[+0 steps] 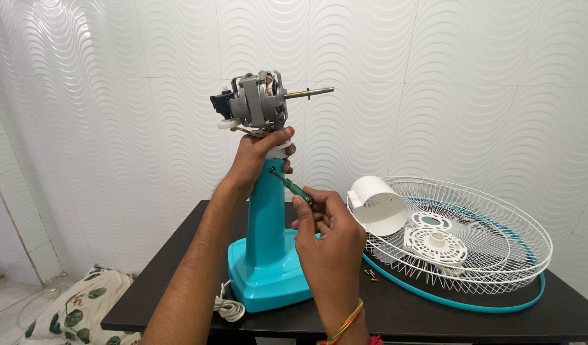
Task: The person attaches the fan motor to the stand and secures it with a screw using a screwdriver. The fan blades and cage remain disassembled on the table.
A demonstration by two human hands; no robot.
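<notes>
The left hand (261, 155) is wrapped tight round the neck (266, 191) of the teal stand, fingers closed just under the bare motor (258, 102), which sits upright on top with its shaft (309, 93) pointing right. The stand's base (268, 281) rests on the dark bench (434, 313), with a coiled white cord (229, 309) at its front left corner. To the right, the right hand (329, 239) is closed round the green handle of a screwdriver (291, 186), thumb and fingers pinched on it; the blade slants up and left, with its tip at the neck just below the left hand's fingers. The step in hand looks to be the working of a screw at the joint where motor meets stand, though the screw itself is too small to see. As a judgement, the next move calls for the tip to be kept seated square in the screw head while the left hand holds the neck against twisting, since the motor is top-heavy. Further right on the bench lie a few loose screws (371, 275), a white motor cover (378, 204) tipped on its side against the white wire guard (492, 243), a white round plastic part (436, 245) inside it, and a teal rim ring (498, 303) beneath.
</notes>
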